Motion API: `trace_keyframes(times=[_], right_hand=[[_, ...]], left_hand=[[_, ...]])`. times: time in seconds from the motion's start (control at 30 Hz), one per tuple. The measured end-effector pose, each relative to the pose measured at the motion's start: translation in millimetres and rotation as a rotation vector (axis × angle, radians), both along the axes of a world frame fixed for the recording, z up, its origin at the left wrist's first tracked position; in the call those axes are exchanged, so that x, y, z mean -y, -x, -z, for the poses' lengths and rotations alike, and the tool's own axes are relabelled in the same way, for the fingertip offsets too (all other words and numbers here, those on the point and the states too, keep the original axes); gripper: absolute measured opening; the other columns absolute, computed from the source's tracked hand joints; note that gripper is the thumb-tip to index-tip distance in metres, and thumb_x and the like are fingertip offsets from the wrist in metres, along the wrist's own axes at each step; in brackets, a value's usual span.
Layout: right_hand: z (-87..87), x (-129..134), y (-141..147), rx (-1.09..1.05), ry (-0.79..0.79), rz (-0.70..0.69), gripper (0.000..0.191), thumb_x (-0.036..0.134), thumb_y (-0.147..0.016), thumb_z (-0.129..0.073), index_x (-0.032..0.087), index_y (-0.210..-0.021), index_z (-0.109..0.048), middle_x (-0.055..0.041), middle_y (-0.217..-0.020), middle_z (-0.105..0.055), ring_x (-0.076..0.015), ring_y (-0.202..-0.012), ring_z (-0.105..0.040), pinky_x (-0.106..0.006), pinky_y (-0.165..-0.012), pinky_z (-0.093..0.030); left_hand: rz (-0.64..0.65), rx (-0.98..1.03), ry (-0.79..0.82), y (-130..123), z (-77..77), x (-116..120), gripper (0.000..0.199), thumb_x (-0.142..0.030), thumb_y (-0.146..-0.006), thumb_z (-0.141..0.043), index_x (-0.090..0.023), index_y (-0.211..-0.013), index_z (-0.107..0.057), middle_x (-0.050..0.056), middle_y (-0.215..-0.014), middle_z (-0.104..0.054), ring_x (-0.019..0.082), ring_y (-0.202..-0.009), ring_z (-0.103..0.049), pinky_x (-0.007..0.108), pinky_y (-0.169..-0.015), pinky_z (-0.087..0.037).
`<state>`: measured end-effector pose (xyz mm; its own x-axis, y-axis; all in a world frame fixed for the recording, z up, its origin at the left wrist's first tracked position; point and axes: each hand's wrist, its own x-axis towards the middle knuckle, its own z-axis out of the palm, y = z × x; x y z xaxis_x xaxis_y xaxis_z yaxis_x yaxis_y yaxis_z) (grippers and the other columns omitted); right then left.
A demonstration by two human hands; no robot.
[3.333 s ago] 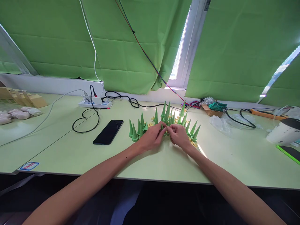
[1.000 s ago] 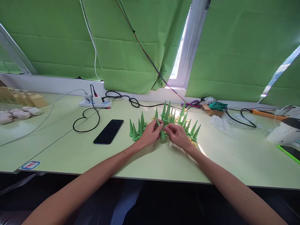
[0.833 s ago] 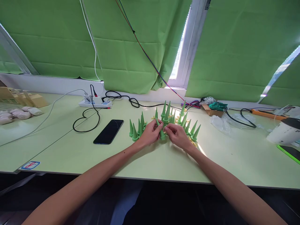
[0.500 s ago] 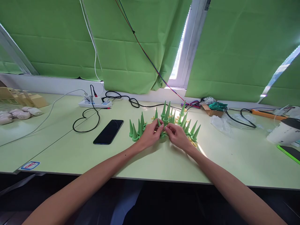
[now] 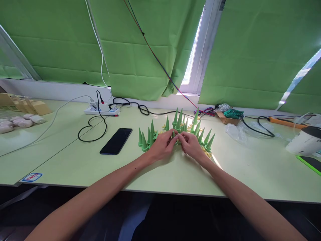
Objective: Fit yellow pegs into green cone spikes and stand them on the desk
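Several green cones [image 5: 144, 143] with round bases stand upright in a loose cluster on the pale green table [image 5: 180, 177]. Small yellow pieces [image 5: 207, 153] lie among them, some beside the right-hand cones. My left hand [image 5: 163, 144] is closed around a green cone, mostly hidden by its fingers. Close against it, my right hand [image 5: 190, 144] has thumb and index finger pinched together at the left fingertips. Whatever lies between those right fingers is too small to make out.
A black phone [image 5: 116, 141] lies left of the cones. Behind are a white power strip [image 5: 114, 111] and black cables. An open cardboard box [image 5: 227, 118], plastic wrap [image 5: 237, 133] and a white cup [image 5: 303, 140] are on the right.
My left hand has shifted slightly right, its fingers now covering more of the cone. The right fingertips have closed in against the left ones.
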<state>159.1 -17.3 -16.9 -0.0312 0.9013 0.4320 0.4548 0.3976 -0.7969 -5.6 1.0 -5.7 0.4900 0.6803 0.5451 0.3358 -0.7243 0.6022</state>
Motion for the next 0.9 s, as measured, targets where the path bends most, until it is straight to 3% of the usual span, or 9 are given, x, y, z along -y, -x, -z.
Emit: trace_keyframes(times=[0.2,0.43,0.63,0.77,0.9], right_hand=[[2.6,-1.8,0.9,0.013,-0.016,0.002,0.051,0.053,-0.096,-0.043,0.022,-0.056,-0.037,0.0033,-0.044,-0.041,-0.0123,-0.044,-0.04,-0.027,-0.049,-0.03],[1.3,-0.5,1.8,-0.016,0.001,-0.033,0.047,0.05,-0.097,-0.041,0.022,-0.059,-0.039,0.0026,-0.045,-0.044,-0.0134,-0.046,-0.043,-0.027,-0.049,-0.033],[1.1,-1.1,1.6,-0.073,-0.012,-0.003,0.044,0.05,-0.096,-0.044,0.023,-0.062,-0.039,0.0036,-0.047,-0.043,-0.0126,-0.046,-0.042,-0.026,-0.047,-0.031],[0.3,-0.7,2.3,-0.152,-0.007,-0.007,0.045,0.054,-0.095,-0.046,0.022,-0.064,-0.04,0.0046,-0.048,-0.041,-0.0115,-0.045,-0.041,-0.025,-0.045,-0.031],[-0.2,0.4,3.7,-0.25,-0.005,-0.029,0.044,0.057,-0.094,-0.049,0.022,-0.067,-0.043,0.0063,-0.049,-0.038,-0.0099,-0.041,-0.037,-0.025,-0.041,-0.029]], left_hand=[[-0.029,0.022,0.003,-0.1,0.1,-0.1,0.025,-0.039,-0.1,-0.042,-0.018,-0.1,-0.057,0.0,-0.075,-0.058,0.011,-0.062,-0.05,0.024,-0.058,-0.04],[-0.033,0.014,-0.014,-0.8,-1.8,0.7,0.027,-0.04,-0.1,-0.043,-0.018,-0.1,-0.058,0.0,-0.076,-0.059,0.011,-0.063,-0.052,0.024,-0.06,-0.043],[0.005,0.068,-0.063,0.5,-3.7,1.6,0.029,-0.043,-0.097,-0.048,-0.018,-0.107,-0.055,0.005,-0.095,-0.059,0.013,-0.075,-0.056,0.024,-0.061,-0.048],[0.07,0.158,-0.096,2.1,-2.1,1.2,0.03,-0.043,-0.099,-0.041,-0.019,-0.114,-0.052,0.008,-0.108,-0.055,0.012,-0.075,-0.055,0.023,-0.059,-0.048],[-0.009,0.247,-0.035,1.1,-1.5,1.3,0.027,-0.043,-0.1,-0.039,-0.02,-0.111,-0.047,0.003,-0.087,-0.055,0.009,-0.061,-0.048,0.022,-0.054,-0.041]])
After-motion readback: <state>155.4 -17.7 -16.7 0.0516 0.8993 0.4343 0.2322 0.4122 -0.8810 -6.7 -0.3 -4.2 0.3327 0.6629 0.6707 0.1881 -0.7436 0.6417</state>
